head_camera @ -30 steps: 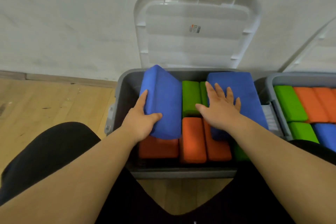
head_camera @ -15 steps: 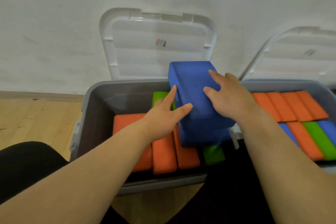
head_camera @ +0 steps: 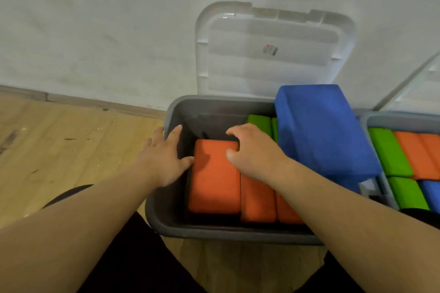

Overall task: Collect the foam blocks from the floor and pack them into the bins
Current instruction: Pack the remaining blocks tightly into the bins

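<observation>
The grey bin (head_camera: pixel 214 233) sits on the floor in front of me with its clear lid (head_camera: pixel 273 59) leaning open against the wall. Orange foam blocks lie in it, the leftmost orange block (head_camera: pixel 214 178) lying flat. My right hand (head_camera: pixel 254 152) has its fingers curled over that block's far right corner, with the thumb on its top. My left hand (head_camera: pixel 164 157) lies spread over the bin's left wall, and its thumb touches the block's left edge. Stacked blue blocks (head_camera: pixel 321 131) rest at the bin's right side. Green blocks (head_camera: pixel 259 122) stand behind my right hand.
A second grey bin (head_camera: pixel 371 121) stands at the right, holding green, orange and blue blocks, with its own lid open. The wooden floor (head_camera: pixel 71 150) stretches to the left up to the white wall. My dark-clothed knees frame the bin's near side.
Both hands have let go of the blue blocks, which now sit stacked at the bin's right. The hands moved left to the leftmost orange block.
</observation>
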The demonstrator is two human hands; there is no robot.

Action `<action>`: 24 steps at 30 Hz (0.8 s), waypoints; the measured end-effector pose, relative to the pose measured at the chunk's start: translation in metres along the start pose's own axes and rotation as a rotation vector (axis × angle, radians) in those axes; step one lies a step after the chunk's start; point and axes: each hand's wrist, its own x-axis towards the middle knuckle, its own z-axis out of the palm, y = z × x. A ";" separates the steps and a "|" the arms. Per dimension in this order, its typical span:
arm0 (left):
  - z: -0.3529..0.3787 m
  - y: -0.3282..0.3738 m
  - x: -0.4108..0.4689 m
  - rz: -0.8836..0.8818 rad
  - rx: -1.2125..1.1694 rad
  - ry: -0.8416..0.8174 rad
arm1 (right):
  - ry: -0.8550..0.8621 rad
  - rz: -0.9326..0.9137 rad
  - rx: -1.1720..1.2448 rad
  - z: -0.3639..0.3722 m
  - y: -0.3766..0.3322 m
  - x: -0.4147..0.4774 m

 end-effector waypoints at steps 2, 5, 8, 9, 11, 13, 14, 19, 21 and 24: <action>0.015 -0.013 0.001 -0.018 -0.083 -0.024 | -0.130 0.089 -0.083 0.027 0.006 0.037; 0.040 -0.030 0.002 0.024 -0.049 0.009 | -0.231 0.168 -0.252 0.070 0.013 0.097; 0.054 -0.038 0.007 0.050 -0.038 0.087 | -0.360 0.239 -0.356 0.109 0.028 0.144; 0.057 -0.040 0.008 0.057 -0.051 0.105 | -0.419 0.250 -0.369 0.120 0.034 0.155; 0.058 -0.043 0.009 0.068 -0.074 0.120 | -0.482 0.251 -0.375 0.129 0.041 0.165; 0.058 -0.045 0.009 0.075 -0.112 0.103 | -0.489 0.219 -0.316 0.125 0.035 0.162; 0.057 -0.045 0.008 0.077 -0.128 0.097 | -0.482 0.208 -0.291 0.120 0.030 0.159; 0.051 -0.044 0.008 0.080 -0.212 0.062 | -0.489 0.176 -0.262 0.071 0.015 0.125; 0.048 -0.042 0.005 0.090 -0.247 0.049 | -0.434 0.132 -0.256 0.051 0.006 0.106; 0.040 -0.041 0.002 0.101 -0.276 0.053 | -0.232 0.036 -0.251 0.019 -0.017 0.073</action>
